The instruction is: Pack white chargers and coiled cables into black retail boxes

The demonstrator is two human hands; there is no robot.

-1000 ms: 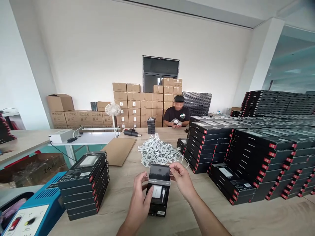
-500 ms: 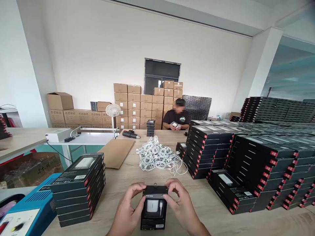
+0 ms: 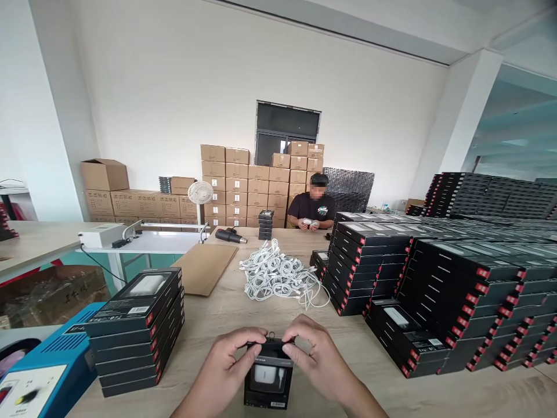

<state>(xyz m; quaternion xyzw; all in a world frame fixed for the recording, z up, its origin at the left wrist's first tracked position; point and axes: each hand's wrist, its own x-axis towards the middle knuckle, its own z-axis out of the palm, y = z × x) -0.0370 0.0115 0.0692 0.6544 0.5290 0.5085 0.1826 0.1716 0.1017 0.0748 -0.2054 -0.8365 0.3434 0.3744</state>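
Note:
A small black retail box (image 3: pixel 266 390) stands upright on the wooden table (image 3: pixel 209 325) in front of me. Through its window show a white charger and a bit of white cable, and a small hang loop sticks up at the top. My left hand (image 3: pixel 230 363) pinches the top left corner between thumb and fingers. At the top right corner my right hand (image 3: pixel 314 361) does the same, thumb on the front face. Beyond the box lies a heap of coiled white cables (image 3: pixel 278 273), touched by neither hand.
At left stands a stack of black boxes (image 3: pixel 134 325) beside a blue machine (image 3: pixel 56 354). Large stacks of black boxes (image 3: pixel 435 296) fill the right. Farther off are a cardboard sheet (image 3: pixel 206 268), a heat gun (image 3: pixel 230 235) and a seated person (image 3: pixel 311 206) holding white items.
Both hands have shifted inward along the box's top edge, their fingertips now closer to the hang loop. The box sits slightly farther left in view and is tilted a little.

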